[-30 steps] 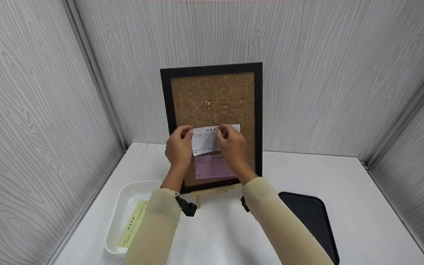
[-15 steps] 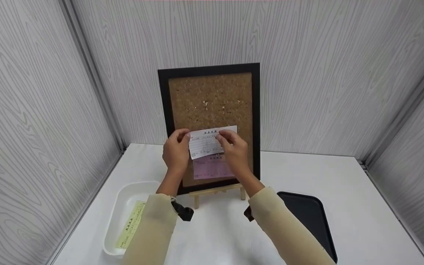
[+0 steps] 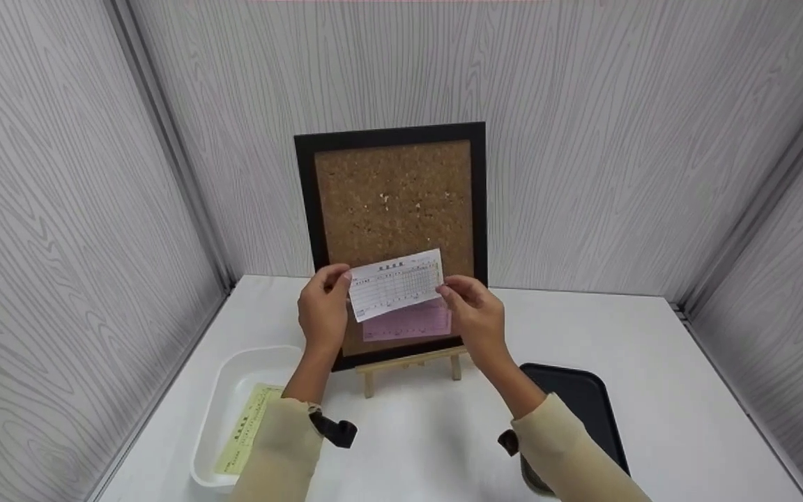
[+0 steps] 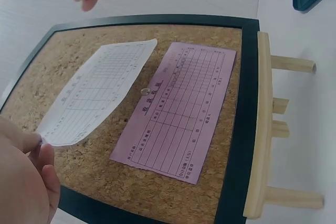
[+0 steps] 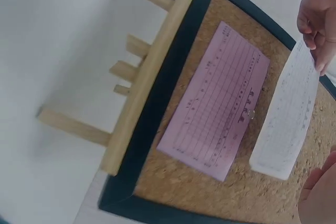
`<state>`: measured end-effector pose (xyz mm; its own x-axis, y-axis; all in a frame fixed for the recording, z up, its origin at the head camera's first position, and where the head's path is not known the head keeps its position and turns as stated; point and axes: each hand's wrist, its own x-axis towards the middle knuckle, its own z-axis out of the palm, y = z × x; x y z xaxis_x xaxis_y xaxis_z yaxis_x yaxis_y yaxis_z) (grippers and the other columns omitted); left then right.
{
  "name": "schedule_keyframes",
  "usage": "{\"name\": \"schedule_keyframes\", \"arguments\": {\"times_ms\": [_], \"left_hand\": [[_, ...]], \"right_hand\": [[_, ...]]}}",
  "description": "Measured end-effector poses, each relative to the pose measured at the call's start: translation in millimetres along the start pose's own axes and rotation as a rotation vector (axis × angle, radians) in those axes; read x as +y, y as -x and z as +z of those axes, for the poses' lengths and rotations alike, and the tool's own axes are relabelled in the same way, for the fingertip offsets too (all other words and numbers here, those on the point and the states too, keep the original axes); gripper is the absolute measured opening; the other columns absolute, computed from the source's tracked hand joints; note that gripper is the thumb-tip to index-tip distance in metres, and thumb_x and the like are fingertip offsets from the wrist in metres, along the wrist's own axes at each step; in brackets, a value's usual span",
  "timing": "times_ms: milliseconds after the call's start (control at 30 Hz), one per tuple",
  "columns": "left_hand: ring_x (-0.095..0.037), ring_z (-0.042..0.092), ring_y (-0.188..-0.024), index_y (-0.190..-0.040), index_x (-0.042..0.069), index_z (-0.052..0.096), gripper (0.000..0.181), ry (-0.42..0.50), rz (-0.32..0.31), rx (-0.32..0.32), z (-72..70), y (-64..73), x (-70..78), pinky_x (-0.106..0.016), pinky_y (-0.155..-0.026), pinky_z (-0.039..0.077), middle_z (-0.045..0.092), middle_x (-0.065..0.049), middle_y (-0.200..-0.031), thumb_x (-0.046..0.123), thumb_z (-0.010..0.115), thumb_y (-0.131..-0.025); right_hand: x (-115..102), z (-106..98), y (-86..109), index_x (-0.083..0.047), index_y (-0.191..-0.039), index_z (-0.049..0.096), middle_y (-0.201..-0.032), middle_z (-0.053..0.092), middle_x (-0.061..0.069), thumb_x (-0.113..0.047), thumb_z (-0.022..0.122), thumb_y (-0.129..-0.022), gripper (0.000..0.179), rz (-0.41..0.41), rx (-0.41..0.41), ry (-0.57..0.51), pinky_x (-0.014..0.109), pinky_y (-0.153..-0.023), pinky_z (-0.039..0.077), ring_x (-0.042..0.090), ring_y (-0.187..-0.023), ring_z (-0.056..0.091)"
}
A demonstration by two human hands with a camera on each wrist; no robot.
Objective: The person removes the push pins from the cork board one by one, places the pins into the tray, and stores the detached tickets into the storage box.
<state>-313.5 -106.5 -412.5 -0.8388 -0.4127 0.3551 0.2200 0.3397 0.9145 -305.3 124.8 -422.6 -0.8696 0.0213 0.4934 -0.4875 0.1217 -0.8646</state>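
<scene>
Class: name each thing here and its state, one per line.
White printed paper slip: tilted, slightly bent
Left hand: pinching the white slip's left end
Right hand: beside that slip, not gripping it
Black-framed rectangular corkboard: propped on a wooden easel
Pink printed paper slip: flat against the corkboard
Yellow printed paper slip: lying in a white rounded tray
Black rectangular tray: flat, partly hidden by a sleeve

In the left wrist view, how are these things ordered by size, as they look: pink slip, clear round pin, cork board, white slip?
1. Cork board
2. Pink slip
3. White slip, seen at a slant, so whether it is truly smaller than the pink one is unsure
4. Clear round pin
</scene>
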Motion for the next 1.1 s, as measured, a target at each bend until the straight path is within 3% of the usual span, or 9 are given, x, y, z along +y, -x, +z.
{"name": "schedule_keyframes", "arguments": {"times_ms": [133, 333, 467, 733, 900, 1100], "left_hand": [[-0.017, 0.06, -0.079, -0.114, 0.014, 0.072, 0.018, 0.042, -0.004, -0.011, -5.7, 11.8, -0.9, -0.028, -0.066, 0.046, 0.069, -0.003, -0.097, 0.023, 0.063, -0.101], [-0.018, 0.06, -0.081, -0.115, 0.011, 0.071, 0.019, 0.108, -0.013, -0.02, -16.4, 32.2, -4.2, -0.022, -0.066, 0.05, 0.067, -0.005, -0.098, 0.02, 0.062, -0.101], [-0.021, 0.06, -0.081, -0.116, 0.011, 0.071, 0.02, 0.127, -0.024, -0.029, -24.5, 43.6, -5.5, -0.026, -0.066, 0.053, 0.067, -0.005, -0.1, 0.021, 0.063, -0.101], [-0.033, 0.06, -0.084, -0.12, 0.006, 0.069, 0.024, 0.133, -0.09, -0.029, -41.6, 61.5, -15.5, -0.022, -0.065, 0.051, 0.068, -0.007, -0.107, 0.018, 0.062, -0.101], [-0.024, 0.058, -0.083, -0.121, 0.008, 0.07, 0.024, 0.12, -0.131, -0.011, -54.4, 70.7, -22.0, -0.019, -0.066, 0.05, 0.068, -0.008, -0.109, 0.02, 0.062, -0.101], [-0.021, 0.06, -0.079, -0.121, 0.008, 0.07, 0.024, 0.068, -0.154, 0.029, -75.4, 79.7, -34.7, -0.019, -0.065, 0.05, 0.068, -0.009, -0.11, 0.019, 0.062, -0.101]], "right_hand": [[8, -21, 18.1, -0.006, -0.112, 0.071, -0.102, 0.073, 0.004, -0.018, 0.07, -0.096, 0.021, 0.007, 0.028, 0.093, 0.023, -0.082, 0.053, 0.018, -0.098, 0.064], [23, -55, 46.6, -0.013, -0.107, 0.074, -0.096, 0.075, 0.001, -0.016, 0.072, -0.094, 0.014, -0.018, 0.019, 0.185, 0.019, -0.076, 0.05, 0.013, -0.09, 0.062], [31, -78, 65.8, -0.016, -0.104, 0.074, -0.093, 0.075, -0.004, -0.016, 0.073, -0.092, 0.012, -0.043, 0.022, 0.237, 0.018, -0.07, 0.05, 0.011, -0.084, 0.064], [52, -115, 97.9, -0.017, -0.1, 0.075, -0.089, 0.075, -0.005, -0.001, 0.076, -0.087, 0.021, -0.128, -0.003, 0.369, 0.016, -0.063, 0.051, 0.01, -0.072, 0.066], [56, -130, 112.0, -0.018, -0.096, 0.075, -0.086, 0.074, -0.002, 0.002, 0.076, -0.085, 0.023, -0.045, -0.02, 0.387, 0.017, -0.06, 0.049, 0.006, -0.07, 0.062], [64, -153, 126.0, -0.021, -0.095, 0.074, -0.086, 0.072, -0.007, -0.005, 0.075, -0.088, 0.018, 0.159, -0.069, 0.374, 0.021, -0.054, 0.048, 0.01, -0.067, 0.06]]}}
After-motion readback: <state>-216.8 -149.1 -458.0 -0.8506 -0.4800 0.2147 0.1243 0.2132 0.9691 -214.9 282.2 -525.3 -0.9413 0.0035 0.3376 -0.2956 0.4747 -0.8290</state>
